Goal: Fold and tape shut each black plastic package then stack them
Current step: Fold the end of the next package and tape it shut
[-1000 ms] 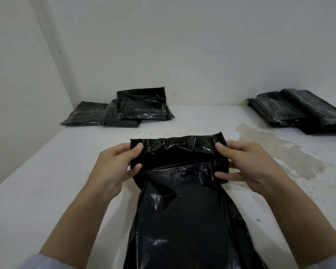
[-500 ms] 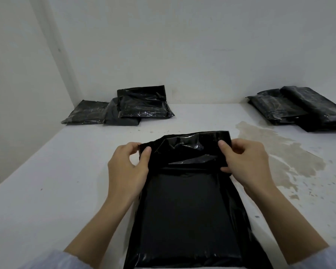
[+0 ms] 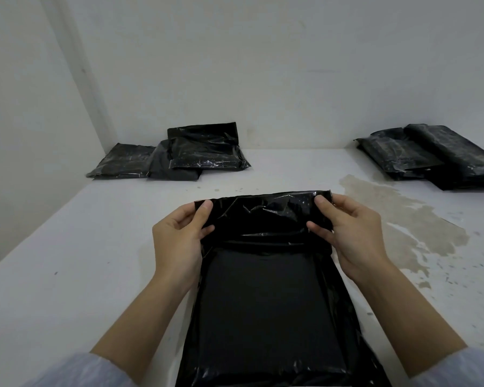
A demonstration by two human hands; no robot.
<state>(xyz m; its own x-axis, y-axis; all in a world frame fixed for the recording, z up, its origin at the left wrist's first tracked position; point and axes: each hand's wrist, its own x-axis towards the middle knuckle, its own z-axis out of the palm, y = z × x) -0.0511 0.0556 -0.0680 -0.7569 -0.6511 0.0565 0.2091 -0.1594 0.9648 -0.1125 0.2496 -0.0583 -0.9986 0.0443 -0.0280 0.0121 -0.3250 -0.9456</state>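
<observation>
A person's two bare hands work at a white counter point(image 3: 67, 275), seen from a camera worn on the head. A black plastic package point(image 3: 266, 303) lies flat on the counter directly in front of the person, its long side running away from them. The far end is a loose, empty flap point(image 3: 263, 213), raised and curled back toward the person. The left hand point(image 3: 179, 241) pinches the flap's left corner between thumb and fingers point(image 3: 204, 209); the right hand point(image 3: 352, 233) pinches the right corner the same way. Both are grasping the plastic, not resting on it.

The film looks thin, glossy and wrinkled, so it is probably light, floppy and slippery, while the flat rectangular bulge in the middle suggests something firmer inside. Holding the flap by its two corners, as here, seems the best grip: it keeps the edge taut and the fold straight. No tape is visible.

At the far left of the counter sits a pile of black packages point(image 3: 204, 152); a second pile point(image 3: 430, 155) sits at the far right, both well apart from the hands. A brownish stain point(image 3: 403, 219) marks the counter to the right.
</observation>
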